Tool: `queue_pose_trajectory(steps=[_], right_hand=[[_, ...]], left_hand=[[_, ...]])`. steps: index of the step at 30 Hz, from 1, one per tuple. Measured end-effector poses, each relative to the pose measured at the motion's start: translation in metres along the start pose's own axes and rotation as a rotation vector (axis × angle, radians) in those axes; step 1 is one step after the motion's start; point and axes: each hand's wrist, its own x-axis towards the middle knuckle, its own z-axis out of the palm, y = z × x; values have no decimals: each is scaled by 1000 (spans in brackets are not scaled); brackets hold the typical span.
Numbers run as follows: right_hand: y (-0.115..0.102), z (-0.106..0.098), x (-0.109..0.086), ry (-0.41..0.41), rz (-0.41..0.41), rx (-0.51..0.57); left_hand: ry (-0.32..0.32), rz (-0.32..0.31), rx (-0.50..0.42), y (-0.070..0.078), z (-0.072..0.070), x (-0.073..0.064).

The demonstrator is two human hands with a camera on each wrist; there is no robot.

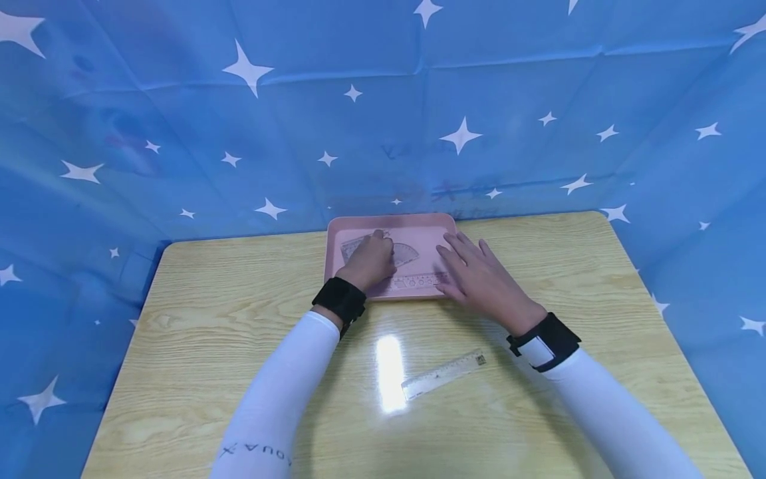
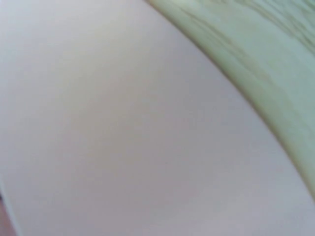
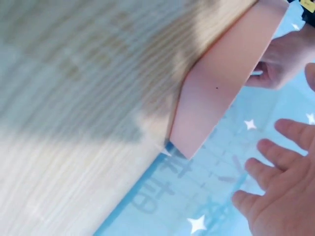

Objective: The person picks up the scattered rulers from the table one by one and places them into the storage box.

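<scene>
A pink tray (image 1: 419,231) lies at the back of the table. My left hand (image 1: 370,258) reaches into it with bent fingers, over a clear set square (image 1: 350,248) and beside a clear protractor (image 1: 405,253). Its fingertips are hidden, so I cannot tell whether they pinch the set square. Along the tray's near side lies a clear patterned ruler (image 1: 413,281). My right hand (image 1: 481,279) is spread at the tray's right edge, its fingers extended. The right wrist view shows that open palm (image 3: 290,182) beside the tray's outer wall (image 3: 216,88).
Another clear ruler (image 1: 444,374) lies on the wooden table (image 1: 227,319) in front of the tray, beside a bright light reflection. A blue star-patterned cloth (image 1: 383,120) hangs right behind the table and along its sides. A blurred pale surface (image 2: 138,118) fills most of the left wrist view.
</scene>
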Motion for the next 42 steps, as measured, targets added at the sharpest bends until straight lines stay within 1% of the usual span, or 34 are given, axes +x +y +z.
queue_pose_trajectory(steps=[9, 15, 21, 24, 26, 31, 36, 39, 42], right_hand=[[-3, 5, -30, 52, -44, 4], [-1, 8, -45, 70, -69, 17], [2, 16, -57, 122, -89, 39], [2, 20, -62, 138, -92, 33], [2, 23, -65, 142, -91, 33], [-3, 27, -77, 123, -100, 45], [-10, 33, -87, 126, -150, 44], [-14, 35, -94, 132, -205, 46], [-16, 35, -101, 122, -253, 61]], left_hand=[[29, -5, -70, -2, 4, 0], [47, 2, -57, -4, 9, 2], [81, 18, -73, -8, 12, 2], [84, 19, -68, -9, 12, 2], [87, 19, -47, -9, 12, 2], [97, 0, -24, -10, 13, 1], [105, -12, -24, -12, 13, -1], [114, -11, -20, -13, 13, -1], [123, -11, -34, -13, 13, -2]])
